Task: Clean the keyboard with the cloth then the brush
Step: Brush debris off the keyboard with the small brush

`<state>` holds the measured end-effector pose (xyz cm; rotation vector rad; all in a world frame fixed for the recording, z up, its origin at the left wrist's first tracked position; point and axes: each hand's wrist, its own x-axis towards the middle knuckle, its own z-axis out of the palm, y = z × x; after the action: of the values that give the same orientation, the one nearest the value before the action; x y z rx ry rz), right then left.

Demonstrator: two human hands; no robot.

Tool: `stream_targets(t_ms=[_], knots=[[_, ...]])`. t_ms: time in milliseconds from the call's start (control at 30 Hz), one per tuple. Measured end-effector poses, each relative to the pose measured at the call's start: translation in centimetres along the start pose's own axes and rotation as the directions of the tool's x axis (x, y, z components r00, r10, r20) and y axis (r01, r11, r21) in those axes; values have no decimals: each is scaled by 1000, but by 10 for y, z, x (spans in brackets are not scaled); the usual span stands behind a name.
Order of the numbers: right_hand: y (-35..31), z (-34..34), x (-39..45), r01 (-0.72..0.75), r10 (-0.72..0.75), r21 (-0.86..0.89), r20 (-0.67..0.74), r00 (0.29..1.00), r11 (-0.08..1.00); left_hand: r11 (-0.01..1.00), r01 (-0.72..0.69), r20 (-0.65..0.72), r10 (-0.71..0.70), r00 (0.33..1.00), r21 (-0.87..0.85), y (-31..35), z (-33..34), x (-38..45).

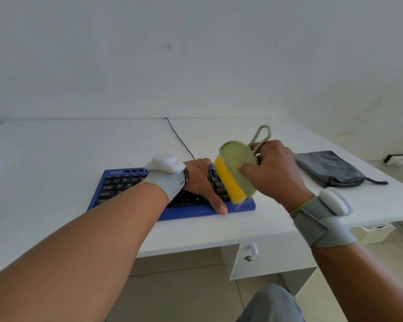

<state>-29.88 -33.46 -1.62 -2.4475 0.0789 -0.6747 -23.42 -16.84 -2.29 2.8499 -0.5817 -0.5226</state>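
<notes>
The right hand (275, 168) grips the green brush (239, 169) with curled fingers, its yellow bristles tilted over the right end of the blue keyboard (172, 210) on the white table (79, 145), perhaps touching it. The left hand (201, 180) rests flat on the keys, fingers straight. The grey cloth (328, 168) lies to the right.

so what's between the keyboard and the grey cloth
In the head view, the right hand gripping the brush sits between keyboard and cloth.

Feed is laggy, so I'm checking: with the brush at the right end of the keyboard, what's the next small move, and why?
Probably sweep the brush leftward across the keys. The right hand grips it with its yellow bristles on the right end of the keyboard, the left hand steadies the board, and the left keys look unbrushed.
</notes>
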Motion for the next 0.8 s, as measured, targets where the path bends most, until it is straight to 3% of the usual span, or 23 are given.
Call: stream_targets(t_ms=[100,300,433,500,800], knots=[[3,15,10,-38,36,-94,-19,999,995,1000,-2,-7,2,1000,-23,0,0,1],[-1,7,23,-31,24,-48,-148,989,998,1000,-6,11,6,1000,-10,0,-2,-1],[-10,0,23,-112,113,-25,59,992,993,1000,1,16,-1,1000,-24,-3,0,1],[-10,7,26,-150,155,-57,92,984,987,1000,0,10,0,1000,-27,-3,1,1],[-7,17,41,-73,69,-23,-128,989,997,1000,-19,1,19,1000,-8,-2,-1,-2]])
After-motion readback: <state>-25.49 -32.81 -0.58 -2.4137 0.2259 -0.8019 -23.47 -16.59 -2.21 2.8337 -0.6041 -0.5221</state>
